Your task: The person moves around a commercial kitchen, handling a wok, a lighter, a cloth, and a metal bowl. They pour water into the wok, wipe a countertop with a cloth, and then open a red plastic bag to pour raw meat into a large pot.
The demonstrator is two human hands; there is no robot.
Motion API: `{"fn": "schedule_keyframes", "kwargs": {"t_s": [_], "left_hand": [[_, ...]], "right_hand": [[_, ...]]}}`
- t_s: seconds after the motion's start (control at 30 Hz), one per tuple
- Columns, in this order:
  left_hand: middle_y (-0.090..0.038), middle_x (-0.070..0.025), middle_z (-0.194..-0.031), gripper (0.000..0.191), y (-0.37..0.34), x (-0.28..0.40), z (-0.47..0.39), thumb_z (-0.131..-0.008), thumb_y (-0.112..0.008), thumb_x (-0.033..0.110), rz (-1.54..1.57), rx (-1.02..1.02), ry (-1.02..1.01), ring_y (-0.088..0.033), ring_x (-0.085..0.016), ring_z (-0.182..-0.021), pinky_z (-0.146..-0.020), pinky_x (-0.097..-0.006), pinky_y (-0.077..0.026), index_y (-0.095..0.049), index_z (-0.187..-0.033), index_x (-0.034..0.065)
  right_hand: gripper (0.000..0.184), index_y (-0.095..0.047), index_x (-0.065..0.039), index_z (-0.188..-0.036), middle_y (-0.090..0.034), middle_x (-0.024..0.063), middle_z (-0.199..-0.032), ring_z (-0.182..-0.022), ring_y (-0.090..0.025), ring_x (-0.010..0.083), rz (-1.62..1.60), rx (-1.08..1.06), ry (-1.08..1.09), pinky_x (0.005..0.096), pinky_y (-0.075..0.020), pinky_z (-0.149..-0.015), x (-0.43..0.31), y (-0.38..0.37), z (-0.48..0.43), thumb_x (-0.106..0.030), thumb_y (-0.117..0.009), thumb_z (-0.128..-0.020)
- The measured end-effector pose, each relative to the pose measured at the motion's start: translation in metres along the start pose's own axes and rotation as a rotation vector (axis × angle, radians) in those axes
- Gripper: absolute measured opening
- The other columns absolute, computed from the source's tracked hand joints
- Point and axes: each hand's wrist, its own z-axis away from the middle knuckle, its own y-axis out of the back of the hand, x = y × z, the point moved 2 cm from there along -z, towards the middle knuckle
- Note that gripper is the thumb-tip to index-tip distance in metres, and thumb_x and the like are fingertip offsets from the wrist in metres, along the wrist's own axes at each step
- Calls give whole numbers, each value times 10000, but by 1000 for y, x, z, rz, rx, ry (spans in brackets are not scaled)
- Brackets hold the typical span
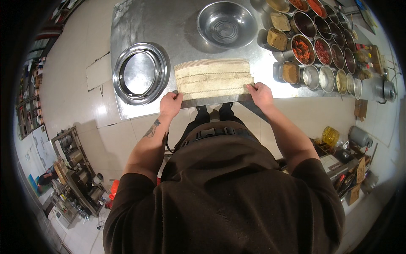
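A folded beige cloth (pixel 212 79) with dark stitched lines lies flat on the stainless steel table (pixel 177 35) at its front edge. My left hand (pixel 171 103) pinches the cloth's near left corner, thumb on top. At the opposite near corner, my right hand (pixel 260 95) grips the cloth between thumb and fingers. Left of the cloth rests a round steel ring (pixel 162 74) with a wide polished rim. A wide steel basin (pixel 226 25) stands beyond the cloth, with nothing in it.
Several steel pots and tins crowd the table's right end, among them a pot of orange-red food (pixel 303 50) and a tin of brown powder (pixel 290 72). A metal shelf rack (pixel 76 162) stands behind on the left. At the lower right are a yellow oil jug (pixel 330 136) and a grey gas cylinder (pixel 358 136).
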Motion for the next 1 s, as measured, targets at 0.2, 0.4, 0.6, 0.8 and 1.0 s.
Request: {"fn": "schedule_keyframes", "kwargs": {"t_s": [0.2,0.4,0.6,0.8,1.0], "left_hand": [[-749,-199,-934,394,1,5,-13,-954,-703,392,62,83,-94,-719,-374,-911,-839,-443,-556,-701,-981,-1],[-735,-187,-893,310,-2,-2,-16,-989,-687,317,127,128,-121,-708,-365,-859,-795,-444,-548,-666,-981,8],[-714,-170,-849,274,-1,0,-15,-1000,-688,281,214,186,-114,-692,-339,-802,-757,-430,-543,-652,-974,11],[-692,-165,-874,232,4,11,-15,-983,-698,251,254,205,-110,-673,-354,-807,-764,-439,-538,-643,-1013,28],[-629,-116,-1084,262,-5,33,32,-844,-779,220,-236,64,-729,-602,-342,-1046,-903,-485,-473,-673,-1050,98]], "right_hand": [[363,-709,-11,-924,-734,200,-846,-810,-708,407,-101,101,91,470,-556,-740,-2,-1,-12,-372,-733,-948],[292,-696,-30,-981,-753,193,-915,-880,-716,409,-105,63,24,479,-564,-808,6,1,-16,-320,-720,-950],[289,-681,-28,-1005,-748,199,-916,-885,-718,407,-175,78,23,479,-560,-805,2,3,-12,-314,-709,-966],[270,-661,-26,-1029,-724,211,-936,-885,-693,431,-160,121,-20,487,-552,-792,-5,4,-10,-278,-722,-956],[257,-657,-71,-1037,-624,151,-1049,-1011,-619,372,67,46,562,467,-505,-878,-27,8,22,-210,-782,-860]]}}
